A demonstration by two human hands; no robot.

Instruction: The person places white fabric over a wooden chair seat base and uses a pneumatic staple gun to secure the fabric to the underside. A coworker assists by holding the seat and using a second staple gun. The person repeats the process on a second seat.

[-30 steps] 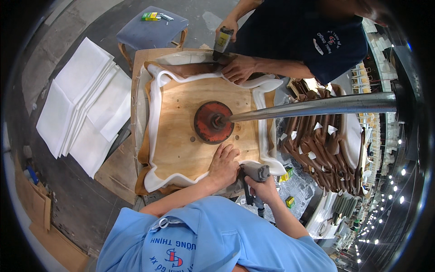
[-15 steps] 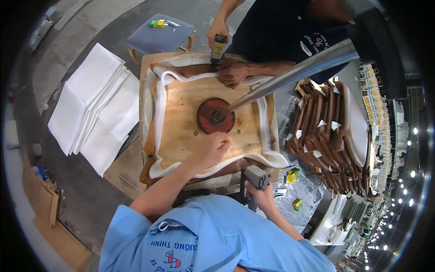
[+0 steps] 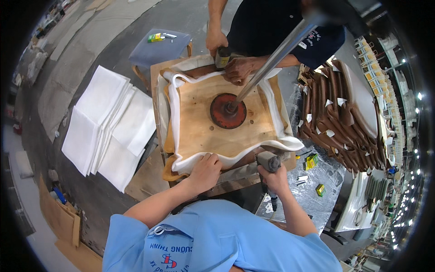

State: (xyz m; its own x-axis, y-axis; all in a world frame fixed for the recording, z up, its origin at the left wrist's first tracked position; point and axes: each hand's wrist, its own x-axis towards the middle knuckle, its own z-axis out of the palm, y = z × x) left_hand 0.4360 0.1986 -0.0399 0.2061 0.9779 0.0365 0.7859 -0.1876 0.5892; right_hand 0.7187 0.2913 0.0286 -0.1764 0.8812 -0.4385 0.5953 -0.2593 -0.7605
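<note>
A wooden seat panel (image 3: 195,109) lies flat, ringed by white padding (image 3: 269,104) and a brown cover (image 3: 170,136) whose edges are folded up around it. My left hand (image 3: 206,172) is closed on the white padding at the panel's near edge, left of the middle; the fingertips are partly hidden. In my right hand (image 3: 275,180) is a staple gun (image 3: 269,161), its nose by the near right edge of the cover. A round red metal plate (image 3: 228,110) with a steel rod (image 3: 267,68) presses on the panel's middle.
Across from me a co-worker's hand (image 3: 242,70) rests on the far edge, the other holding a staple gun (image 3: 222,57). White sheets (image 3: 102,118) are stacked left, brown covered pieces (image 3: 337,118) right. Small staple boxes (image 3: 311,161) lie on the plastic-covered table (image 3: 312,204). A blue-grey stool (image 3: 167,47) stands behind.
My left hand has come down from over the panel's middle to the padding at its near edge. My right hand still holds the staple gun. The whole view has shifted somewhat.
</note>
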